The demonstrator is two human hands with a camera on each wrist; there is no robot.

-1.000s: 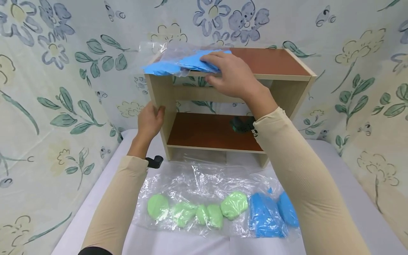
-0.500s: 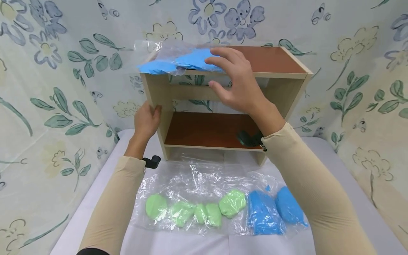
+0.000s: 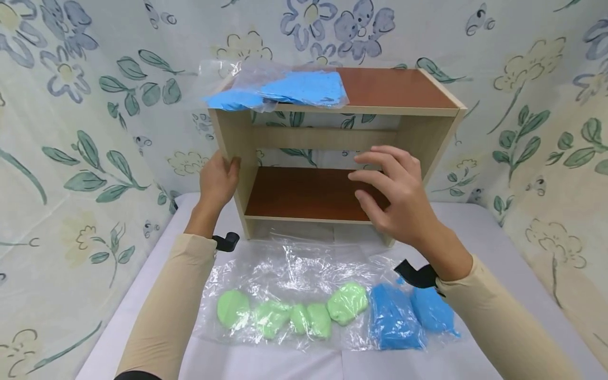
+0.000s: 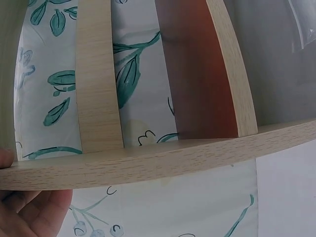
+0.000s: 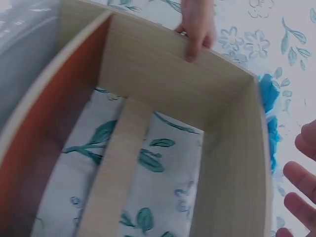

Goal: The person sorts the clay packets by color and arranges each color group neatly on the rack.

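Basically, white surface [image 3: 266,364] bearing one shelf [image 3: 304,192], clear plastic bags [image 3: 304,261] in front. Two bagged blue pieces [image 3: 304,87] atop shelf's left end. Left hand [image 3: 218,178] grips shelf's left side [image 3: 236,140]; right hand [image 3: 398,194] before shelf, fingers [image 3: 372,177] loosely apart, holding nothing. Bags contain five green lumps [image 3: 348,303], two blue lumps [image 3: 396,319].

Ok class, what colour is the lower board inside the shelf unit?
The lower board is reddish brown, seen best in the head view.

A beige left sleeve [image 3: 166,301] and matching right sleeve [image 3: 503,316], both snug and creased; a curved black left wrist piece [image 3: 226,241], a black right wrist piece [image 3: 418,275], its tip flared.
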